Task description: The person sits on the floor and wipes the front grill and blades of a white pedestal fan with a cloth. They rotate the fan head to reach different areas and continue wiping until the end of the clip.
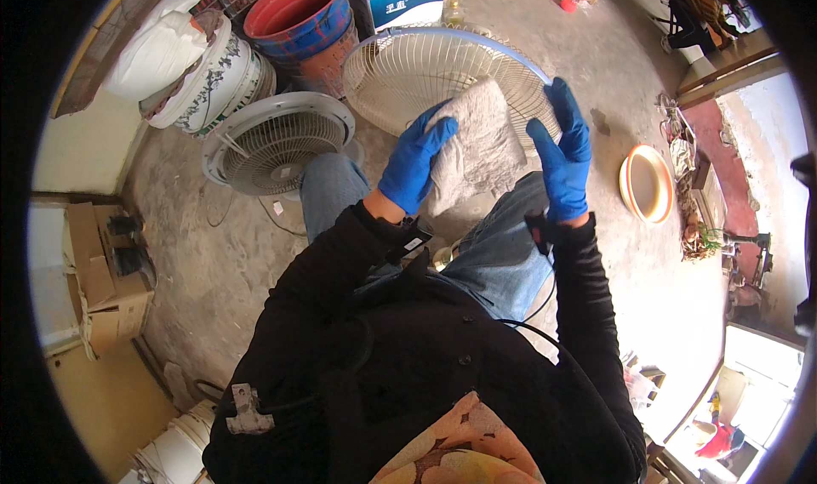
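My left hand [418,158], in a blue glove, grips a folded greyish cloth [479,143] between thumb and fingers. At the right, my right hand [565,152], gloved the same way, has its thumb and fingers apart at the rim of a round wire fan grille [440,63]; whether it touches the rim is unclear. The grille has a pale blue rim and stands tilted before my knees, partly hidden by the cloth. Beside my left knee, a fan [281,143] with a grey ring and dark wire guard faces up.
Stacked buckets [306,31] and a white tub [210,82] with a white bag stand beyond the fan. A blue box [405,2] is behind the grille. A basin [646,184] lies right on the concrete floor, a cardboard box [112,280] left. Another person [699,15] is at the far upper right.
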Demonstrator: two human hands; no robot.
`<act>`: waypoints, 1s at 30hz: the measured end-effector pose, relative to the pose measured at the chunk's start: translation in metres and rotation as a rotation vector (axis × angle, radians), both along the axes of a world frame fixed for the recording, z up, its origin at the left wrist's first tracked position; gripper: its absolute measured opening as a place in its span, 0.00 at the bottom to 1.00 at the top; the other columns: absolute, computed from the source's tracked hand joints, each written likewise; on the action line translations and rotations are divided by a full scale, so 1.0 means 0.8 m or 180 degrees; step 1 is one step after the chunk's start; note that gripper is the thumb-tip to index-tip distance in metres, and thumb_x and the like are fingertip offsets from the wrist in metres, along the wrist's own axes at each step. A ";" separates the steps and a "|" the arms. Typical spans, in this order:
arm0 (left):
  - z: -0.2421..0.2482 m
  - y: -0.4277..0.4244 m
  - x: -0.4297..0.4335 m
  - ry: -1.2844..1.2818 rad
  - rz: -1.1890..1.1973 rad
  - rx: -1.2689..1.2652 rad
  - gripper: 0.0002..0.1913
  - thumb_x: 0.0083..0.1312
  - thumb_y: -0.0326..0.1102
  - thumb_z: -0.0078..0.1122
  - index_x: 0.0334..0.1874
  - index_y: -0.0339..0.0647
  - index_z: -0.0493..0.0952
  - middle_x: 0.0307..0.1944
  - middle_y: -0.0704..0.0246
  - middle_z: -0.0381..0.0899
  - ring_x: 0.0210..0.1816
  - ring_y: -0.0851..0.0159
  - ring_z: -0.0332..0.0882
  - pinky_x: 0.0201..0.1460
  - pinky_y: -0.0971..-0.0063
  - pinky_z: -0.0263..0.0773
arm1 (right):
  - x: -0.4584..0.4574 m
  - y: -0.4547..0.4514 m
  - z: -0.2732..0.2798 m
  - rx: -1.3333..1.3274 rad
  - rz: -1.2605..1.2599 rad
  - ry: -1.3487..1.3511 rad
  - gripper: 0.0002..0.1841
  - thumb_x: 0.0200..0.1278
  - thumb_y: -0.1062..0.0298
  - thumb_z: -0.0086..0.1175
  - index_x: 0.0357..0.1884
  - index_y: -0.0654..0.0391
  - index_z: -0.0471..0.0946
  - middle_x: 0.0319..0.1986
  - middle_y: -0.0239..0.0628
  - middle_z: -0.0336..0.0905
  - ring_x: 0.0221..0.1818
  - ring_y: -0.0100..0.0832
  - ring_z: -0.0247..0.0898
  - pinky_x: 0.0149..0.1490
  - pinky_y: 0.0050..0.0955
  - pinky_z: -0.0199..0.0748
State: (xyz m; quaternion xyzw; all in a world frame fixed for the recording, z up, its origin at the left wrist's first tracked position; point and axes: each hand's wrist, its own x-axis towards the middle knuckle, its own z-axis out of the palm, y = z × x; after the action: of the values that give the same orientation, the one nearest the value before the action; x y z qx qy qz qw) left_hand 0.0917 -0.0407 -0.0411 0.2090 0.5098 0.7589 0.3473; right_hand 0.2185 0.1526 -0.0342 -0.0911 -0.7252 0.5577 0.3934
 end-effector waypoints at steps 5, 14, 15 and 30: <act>0.019 0.013 -0.001 -0.0789 -0.0503 0.0289 0.23 0.76 0.39 0.58 0.68 0.35 0.73 0.61 0.62 0.79 0.59 0.69 0.77 0.64 0.75 0.73 | 0.028 -0.059 -0.008 -0.3625 0.0407 -0.0495 0.29 0.72 0.63 0.60 0.72 0.58 0.70 0.63 0.37 0.76 0.63 0.32 0.73 0.65 0.31 0.72; 0.048 0.049 -0.105 0.4579 0.1008 -0.0381 0.37 0.62 0.43 0.74 0.73 0.46 0.69 0.67 0.57 0.73 0.67 0.51 0.71 0.68 0.57 0.68 | 0.046 -0.015 -0.014 -0.2347 -0.0777 0.0430 0.20 0.67 0.68 0.62 0.59 0.60 0.79 0.49 0.36 0.84 0.50 0.31 0.80 0.56 0.31 0.78; 0.055 0.055 -0.118 0.5040 0.1337 -0.0759 0.39 0.61 0.48 0.75 0.74 0.48 0.69 0.68 0.57 0.73 0.70 0.50 0.69 0.71 0.53 0.65 | 0.050 -0.002 -0.011 -0.2282 -0.0877 0.0474 0.22 0.65 0.69 0.65 0.60 0.59 0.78 0.51 0.35 0.83 0.51 0.31 0.79 0.56 0.29 0.77; 0.038 0.090 -0.152 0.5270 0.0686 -0.1523 0.45 0.54 0.66 0.73 0.73 0.56 0.70 0.70 0.62 0.73 0.71 0.49 0.68 0.77 0.40 0.45 | -0.071 -0.014 -0.072 0.1724 -0.1660 0.0138 0.16 0.44 0.85 0.59 0.36 0.55 0.83 0.27 0.41 0.81 0.30 0.47 0.78 0.38 0.40 0.76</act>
State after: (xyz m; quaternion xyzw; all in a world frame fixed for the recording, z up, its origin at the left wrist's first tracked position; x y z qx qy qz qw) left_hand -0.0295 0.0310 -0.0109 0.5659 0.7614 0.2639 -0.1745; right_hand 0.1614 0.1414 -0.0918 -0.1535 -0.7904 0.2285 0.5473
